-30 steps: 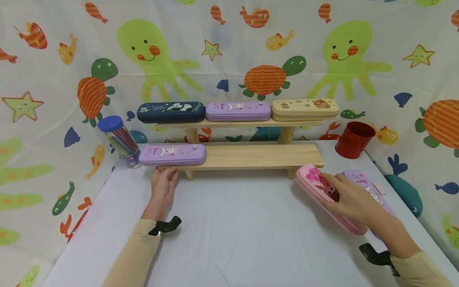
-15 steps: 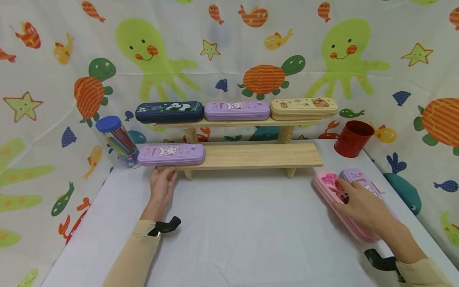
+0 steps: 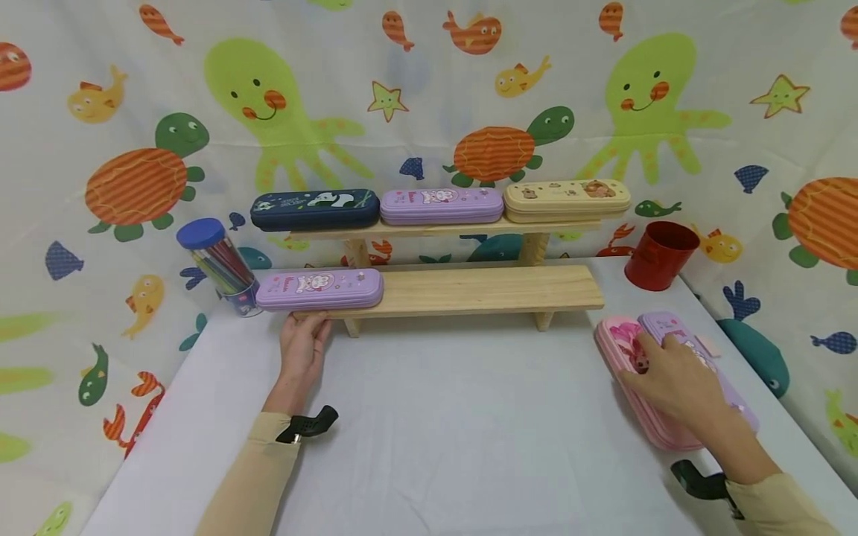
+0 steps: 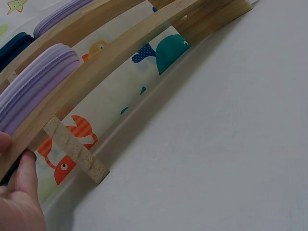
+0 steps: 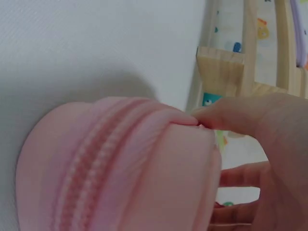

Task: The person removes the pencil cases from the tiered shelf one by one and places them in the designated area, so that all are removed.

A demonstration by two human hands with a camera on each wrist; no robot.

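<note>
In the head view my left hand [image 3: 300, 356] grips the front left edge of a two-tier wooden shelf [image 3: 489, 289]. The left wrist view has the thumb [image 4: 26, 175] under the board. Just above that hand, a purple zip pencil case [image 3: 348, 287] lies on the lower tier. Over at the right, my right hand [image 3: 684, 376] holds a pink pencil case [image 3: 615, 344], thumb on one long side and fingers over the top. The pink case is low at the tabletop, alongside another purple pencil case [image 3: 662, 323] that the hand partly covers.
Along the upper tier sit a dark blue panda case [image 3: 315, 210], a purple case [image 3: 442, 207] and a cream case [image 3: 566, 201]. A blue-lidded tub of pens [image 3: 221, 260] leans at the left. A red cup [image 3: 660, 257] stands back right. Patterned cloth [image 3: 415, 59] hangs behind.
My right hand has moved the pink pencil case rightward and down, from near the shelf's right end to beside the purple case. My left hand stays on the shelf edge.
</note>
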